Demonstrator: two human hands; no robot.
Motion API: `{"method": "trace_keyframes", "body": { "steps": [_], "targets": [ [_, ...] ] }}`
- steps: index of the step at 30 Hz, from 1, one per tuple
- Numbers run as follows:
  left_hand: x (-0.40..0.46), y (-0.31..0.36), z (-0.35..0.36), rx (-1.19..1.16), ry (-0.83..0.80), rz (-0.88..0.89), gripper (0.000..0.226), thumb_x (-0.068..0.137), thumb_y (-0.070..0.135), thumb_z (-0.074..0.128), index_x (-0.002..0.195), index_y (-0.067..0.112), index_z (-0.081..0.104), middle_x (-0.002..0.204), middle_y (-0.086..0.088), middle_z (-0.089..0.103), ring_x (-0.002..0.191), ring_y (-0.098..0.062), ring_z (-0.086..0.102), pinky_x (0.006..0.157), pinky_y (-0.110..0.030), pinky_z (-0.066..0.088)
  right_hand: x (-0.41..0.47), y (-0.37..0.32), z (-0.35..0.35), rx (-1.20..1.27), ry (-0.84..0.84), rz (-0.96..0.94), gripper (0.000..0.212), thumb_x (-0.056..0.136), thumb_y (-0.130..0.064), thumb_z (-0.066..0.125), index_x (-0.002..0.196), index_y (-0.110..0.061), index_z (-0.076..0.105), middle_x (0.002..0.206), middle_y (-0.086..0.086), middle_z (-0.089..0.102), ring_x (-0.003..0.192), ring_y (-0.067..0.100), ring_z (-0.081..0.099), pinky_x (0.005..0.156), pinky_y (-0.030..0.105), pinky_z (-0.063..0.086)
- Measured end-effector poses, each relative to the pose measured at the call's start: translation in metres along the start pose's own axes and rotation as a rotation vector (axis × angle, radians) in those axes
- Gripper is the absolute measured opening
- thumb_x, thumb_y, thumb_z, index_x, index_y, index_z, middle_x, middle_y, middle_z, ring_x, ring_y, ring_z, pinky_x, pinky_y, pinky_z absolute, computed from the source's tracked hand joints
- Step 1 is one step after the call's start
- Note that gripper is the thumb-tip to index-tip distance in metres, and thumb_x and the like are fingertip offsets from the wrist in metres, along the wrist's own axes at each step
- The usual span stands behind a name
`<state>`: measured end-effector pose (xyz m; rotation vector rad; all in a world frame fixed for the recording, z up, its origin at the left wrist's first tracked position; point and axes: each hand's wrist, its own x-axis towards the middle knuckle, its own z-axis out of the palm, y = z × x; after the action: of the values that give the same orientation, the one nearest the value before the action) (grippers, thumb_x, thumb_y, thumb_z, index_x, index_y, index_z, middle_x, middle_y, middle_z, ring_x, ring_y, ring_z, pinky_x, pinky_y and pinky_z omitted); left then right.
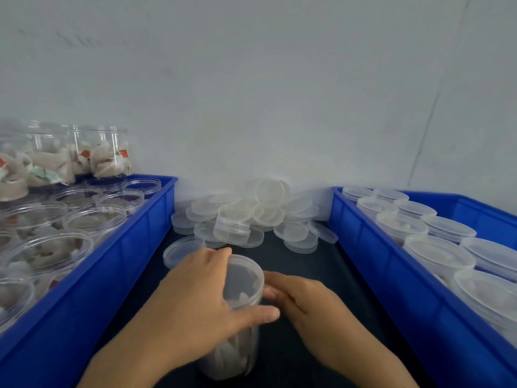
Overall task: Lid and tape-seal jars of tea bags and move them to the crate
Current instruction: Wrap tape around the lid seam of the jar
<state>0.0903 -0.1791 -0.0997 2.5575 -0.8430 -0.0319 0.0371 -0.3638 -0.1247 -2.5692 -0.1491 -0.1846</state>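
Observation:
A clear jar of tea bags [232,357] stands on the dark table between two blue crates. A translucent lid [243,278] sits on its mouth. My left hand [195,292] grips the lid from the left, thumb curled round the near rim. My right hand [299,301] touches the lid's right edge with curled fingers, pinching at the rim. A pile of loose lids [251,217] lies behind the jar against the wall.
The left blue crate [134,247] holds several open jars of tea bags [95,219], with more stacked at its back. The right blue crate [372,253] holds several lidded jars [439,253]. A white wall closes off the back.

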Motion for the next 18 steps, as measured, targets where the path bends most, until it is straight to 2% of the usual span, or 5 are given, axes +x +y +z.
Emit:
{"method": "trace_keyframes", "body": {
  "steps": [2, 4, 10, 14, 18],
  "targets": [
    [0.005, 0.020, 0.014, 0.209, 0.108, -0.045, 0.120, 0.039, 0.100, 0.013, 0.136, 0.031, 0.026, 0.134, 0.009, 0.035, 0.122, -0.009, 0.037, 0.089, -0.025, 0.038, 0.000, 0.003, 0.000, -0.044, 0.005, 0.007, 0.040, 0.102, -0.034, 0.039, 0.135, -0.057, 0.036, 0.114, -0.008, 0.064, 0.105, 0.009, 0.059, 0.092, 0.034, 0.050],
    [0.014, 0.029, 0.019, 0.272, 0.190, -0.082, 0.107, 0.049, 0.097, 0.018, 0.131, 0.029, 0.031, 0.130, 0.007, 0.039, 0.119, -0.012, 0.039, 0.079, -0.025, 0.035, -0.001, 0.006, -0.004, -0.088, 0.009, 0.014, 0.048, 0.100, -0.023, 0.039, 0.134, -0.057, 0.038, 0.114, -0.009, 0.064, 0.105, 0.008, 0.059, 0.092, 0.033, 0.049],
    [0.024, 0.007, 0.013, 0.259, 0.220, 0.043, 0.084, 0.061, 0.089, 0.024, 0.128, 0.041, 0.035, 0.126, 0.022, 0.042, 0.112, -0.002, 0.041, 0.081, -0.024, 0.037, 0.002, 0.007, -0.009, -0.046, -0.046, -0.031, 0.031, 0.103, -0.042, 0.035, 0.130, -0.056, 0.040, 0.112, -0.014, 0.061, 0.104, 0.003, 0.056, 0.094, 0.033, 0.048],
    [0.022, 0.002, 0.010, 0.190, 0.227, 0.112, 0.078, 0.063, 0.087, 0.027, 0.128, 0.044, 0.035, 0.124, 0.027, 0.040, 0.109, 0.002, 0.040, 0.087, -0.024, 0.041, 0.000, 0.000, -0.013, -0.057, -0.042, -0.046, 0.033, 0.102, -0.046, 0.032, 0.133, -0.053, 0.039, 0.106, -0.017, 0.061, 0.100, 0.001, 0.055, 0.091, 0.030, 0.046],
    [0.020, -0.002, 0.009, 0.157, 0.257, 0.177, 0.071, 0.065, 0.084, 0.033, 0.124, 0.045, 0.036, 0.120, 0.028, 0.042, 0.105, 0.005, 0.039, 0.086, -0.020, 0.041, 0.001, -0.007, -0.013, -0.123, -0.037, -0.019, 0.037, 0.103, -0.042, 0.032, 0.140, -0.041, 0.034, 0.083, -0.017, 0.051, 0.080, 0.002, 0.051, 0.073, 0.019, 0.040]
  ]
}}
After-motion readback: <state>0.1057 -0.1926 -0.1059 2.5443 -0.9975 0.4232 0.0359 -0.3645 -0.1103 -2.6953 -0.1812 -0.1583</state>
